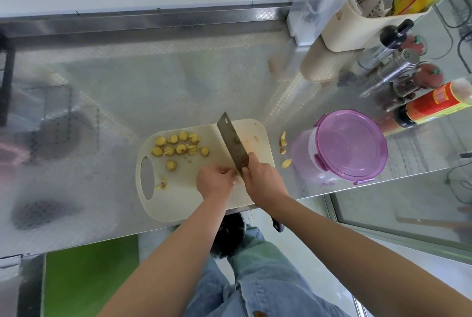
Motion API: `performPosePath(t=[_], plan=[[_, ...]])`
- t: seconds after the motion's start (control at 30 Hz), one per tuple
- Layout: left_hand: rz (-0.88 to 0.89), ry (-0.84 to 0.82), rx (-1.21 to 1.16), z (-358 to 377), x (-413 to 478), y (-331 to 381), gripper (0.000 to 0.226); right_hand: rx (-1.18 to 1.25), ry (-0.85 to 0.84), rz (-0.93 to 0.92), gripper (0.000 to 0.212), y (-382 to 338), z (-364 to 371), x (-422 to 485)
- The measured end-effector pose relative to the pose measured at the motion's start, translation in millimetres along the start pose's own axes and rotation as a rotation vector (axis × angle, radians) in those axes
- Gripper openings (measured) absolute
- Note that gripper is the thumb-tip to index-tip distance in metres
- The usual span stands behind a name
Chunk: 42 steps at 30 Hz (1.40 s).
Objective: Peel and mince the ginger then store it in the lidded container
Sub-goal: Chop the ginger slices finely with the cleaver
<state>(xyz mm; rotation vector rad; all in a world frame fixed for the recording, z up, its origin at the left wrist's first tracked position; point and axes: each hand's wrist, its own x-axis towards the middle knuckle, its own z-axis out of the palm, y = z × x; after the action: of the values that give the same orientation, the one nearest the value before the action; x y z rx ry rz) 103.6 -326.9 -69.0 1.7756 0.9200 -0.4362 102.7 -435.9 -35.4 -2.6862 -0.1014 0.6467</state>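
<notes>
The right hand (263, 178) grips the knife (231, 141) tight. The left hand (215, 181) pinches a small ginger bit (237, 176) beside it, on the board (184, 204). Cut slices (178, 147) lie further left. The tub (350, 144) sits shut nearby. I think a tucked-in left hand and slow, thin cuts work best here.

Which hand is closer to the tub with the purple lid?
Right. The right hand, gripping the cleaver, is on the blade's side facing the tub; the left hand sits across the blade, farther away.
</notes>
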Motion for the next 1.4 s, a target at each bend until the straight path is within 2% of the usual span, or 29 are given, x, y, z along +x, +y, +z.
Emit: performPosePath(t=[0.13,0.33,0.93,1.1,1.4], plan=[[-0.008,0.006,-0.040,0.6,-0.1,-1.3,0.027,-0.025,-0.028,-0.014,0.009,2.8,-6.2,-6.3],[-0.007,0.000,-0.007,-0.4,-1.6,0.8,0.019,-0.040,-0.048,-0.014,0.011,0.7,-6.6,-11.4],[0.035,0.028,-0.007,2.4,-0.4,-3.5,0.025,-0.056,-0.090,0.024,0.010,-6.6,-13.3,-17.2],[0.052,0.027,0.050,4.2,1.1,-3.1,0.010,-0.071,-0.098,0.035,0.009,-7.9,-11.6,-16.8],[0.055,0.031,0.063,5.3,4.8,-6.2,0.007,-0.022,-0.102,0.038,0.010,-6.0,-10.4,-14.8]])
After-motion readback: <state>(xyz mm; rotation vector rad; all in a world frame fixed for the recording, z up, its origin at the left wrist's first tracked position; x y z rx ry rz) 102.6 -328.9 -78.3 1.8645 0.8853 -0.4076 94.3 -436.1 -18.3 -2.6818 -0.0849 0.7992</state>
